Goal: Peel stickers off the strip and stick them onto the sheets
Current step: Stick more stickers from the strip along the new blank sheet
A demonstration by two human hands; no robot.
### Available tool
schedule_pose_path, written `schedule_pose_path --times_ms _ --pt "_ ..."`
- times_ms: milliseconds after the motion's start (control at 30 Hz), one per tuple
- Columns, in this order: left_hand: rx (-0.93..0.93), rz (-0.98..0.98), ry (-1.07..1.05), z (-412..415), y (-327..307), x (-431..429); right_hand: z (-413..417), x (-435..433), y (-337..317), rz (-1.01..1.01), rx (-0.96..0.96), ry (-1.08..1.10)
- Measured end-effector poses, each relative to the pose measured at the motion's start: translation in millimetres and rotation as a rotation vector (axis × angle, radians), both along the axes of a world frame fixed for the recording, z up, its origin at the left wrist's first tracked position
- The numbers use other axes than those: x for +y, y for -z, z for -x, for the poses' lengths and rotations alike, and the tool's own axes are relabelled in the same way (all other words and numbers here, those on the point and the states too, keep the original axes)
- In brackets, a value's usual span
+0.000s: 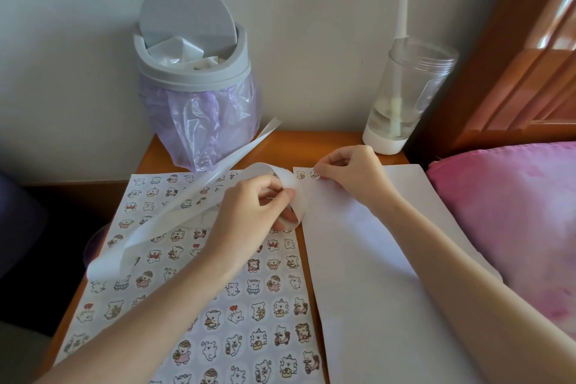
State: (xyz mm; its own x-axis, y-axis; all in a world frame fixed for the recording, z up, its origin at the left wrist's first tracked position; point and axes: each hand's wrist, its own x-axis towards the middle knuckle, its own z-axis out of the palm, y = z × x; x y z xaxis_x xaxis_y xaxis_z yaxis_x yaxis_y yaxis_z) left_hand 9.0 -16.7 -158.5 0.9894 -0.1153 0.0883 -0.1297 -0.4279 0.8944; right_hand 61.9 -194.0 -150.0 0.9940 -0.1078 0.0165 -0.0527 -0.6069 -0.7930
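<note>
1. Right hand [352, 174]: fingers curled, fingertips pinching a small round sticker [314, 174] at the far left corner of the blank sheet [389, 259]. I cannot tell whether the sticker is fully down.
   Risk: if one edge tacks first, it may land creased or crooked.
2. A neighbouring sticker [300, 175] sits just left of it.
   Risk: any drift leftward would overlap the two. The sheet edge is close on the far side too, so overhang is possible.
3. Left hand [249, 212]: thumb and fingers pinching the strip [293, 193] where it curls into a loop, just left of the blank sheet.
   Risk: the loop hangs near the working corner and could brush or lift a half-stuck sticker.
4. The strip's long spent tail trails near-left across the filled sheet [255, 305].
   Risk: a tug from the left hand could drag the tail and shift that sheet.
5. Neither hand weighs down the blank sheet's near end.
   Risk: fingertip pressure at one corner may slide or pivot it on the table [327, 146].
6. The cup [402, 97], with liquid and a straw, stands just beyond the right hand.
   Risk: a lifted knuckle or wrist could tip it onto the paper.
7. The bin [193, 72] is far left, touching the tail's far end. Low concern.
</note>
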Motion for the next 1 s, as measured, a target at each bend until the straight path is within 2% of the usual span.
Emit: schedule_pose_path --times_ms 1000 --pt "-0.015 -0.047 -0.026 2.9 -1.5 -1.3 -1.2 -0.9 14.0 0.137 -0.145 -0.024"
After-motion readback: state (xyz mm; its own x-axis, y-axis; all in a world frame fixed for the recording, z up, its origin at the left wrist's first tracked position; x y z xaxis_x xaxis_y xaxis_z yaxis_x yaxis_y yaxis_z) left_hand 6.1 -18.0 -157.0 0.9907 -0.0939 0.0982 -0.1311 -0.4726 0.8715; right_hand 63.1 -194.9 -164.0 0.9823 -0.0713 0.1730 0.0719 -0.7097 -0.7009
